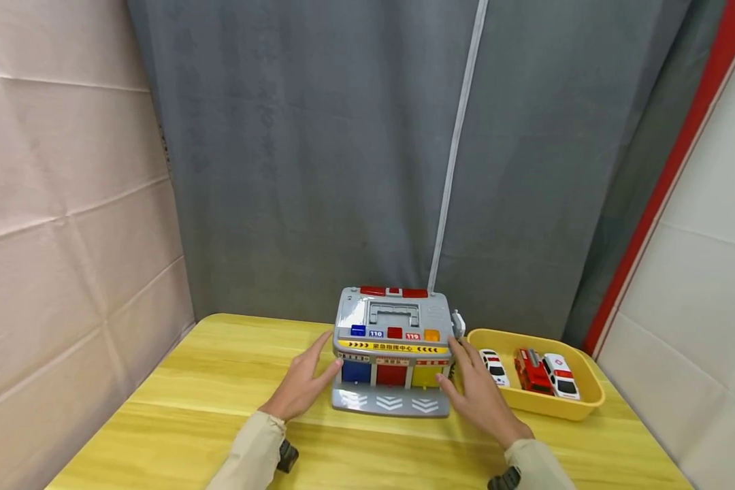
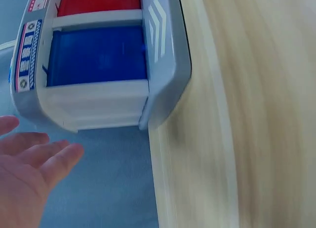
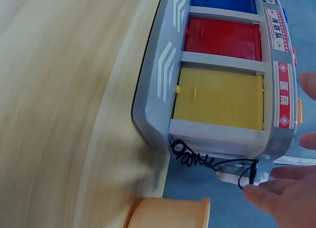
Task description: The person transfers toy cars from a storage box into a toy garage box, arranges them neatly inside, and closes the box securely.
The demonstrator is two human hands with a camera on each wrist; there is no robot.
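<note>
A grey toy emergency station (image 1: 392, 348) stands on the wooden table, its front facing me. Blue (image 2: 98, 55), red (image 3: 224, 39) and yellow (image 3: 222, 99) garage doors are down along that front. To the station's left is my left hand (image 1: 300, 384), fingers extended; the left wrist view shows a gap between fingertips and side wall. My right hand (image 1: 480, 395) is at the right side with fingers spread, fingertips close to the roof edge and the yellow door. A white handset (image 1: 459, 324) with a coiled black cord (image 3: 190, 156) hangs on that side.
Right of the station sits a yellow tray (image 1: 545, 406) holding a black-and-white toy car (image 1: 495, 367), a red fire truck (image 1: 533, 373) and a white toy car with a red stripe (image 1: 561, 376). A grey curtain (image 1: 312, 170) hangs behind the table (image 1: 239, 367).
</note>
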